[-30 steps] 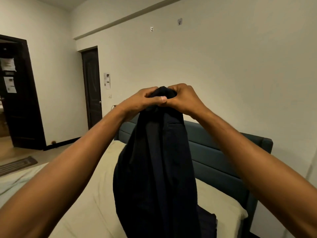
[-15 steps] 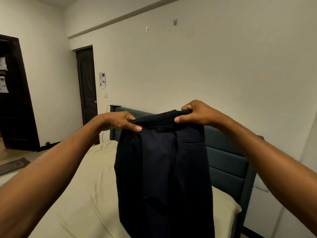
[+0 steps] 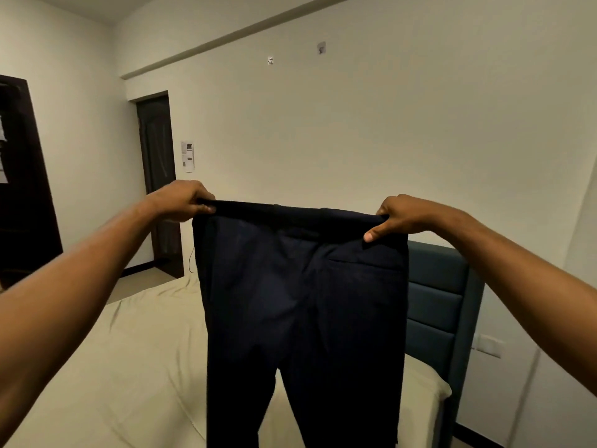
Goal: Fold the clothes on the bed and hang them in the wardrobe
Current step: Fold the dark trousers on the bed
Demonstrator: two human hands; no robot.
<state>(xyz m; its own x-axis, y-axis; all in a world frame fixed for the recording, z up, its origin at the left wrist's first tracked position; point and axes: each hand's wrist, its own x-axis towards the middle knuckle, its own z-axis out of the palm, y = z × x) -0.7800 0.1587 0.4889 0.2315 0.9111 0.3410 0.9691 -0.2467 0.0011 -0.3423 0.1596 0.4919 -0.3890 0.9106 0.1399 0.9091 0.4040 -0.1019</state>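
Above the cream-sheeted bed (image 3: 135,367), a pair of dark navy cloth trousers (image 3: 303,318) hangs full width from its waistband, held up in the air by both arms stretched forward. At the waistband's left corner the left hand (image 3: 181,202) grips the fabric, fingers curled over the top edge and the thumb tucked beneath. At the right corner the right hand (image 3: 403,216) pinches the band the same way, its thumb pressed against the near face of the cloth. The two hands are well apart, and the waistband runs nearly straight between them. Below it the seat faces the camera, with a slit pocket on the right side, and the two legs divide lower down and drop past the bottom edge of the view. Behind the trousers on the right stands a teal padded headboard (image 3: 436,295) against the pale wall (image 3: 387,124). Further back on the left is a dark wooden door (image 3: 158,176), shut, with a white printed notice (image 3: 187,155) on the wall just beside it.
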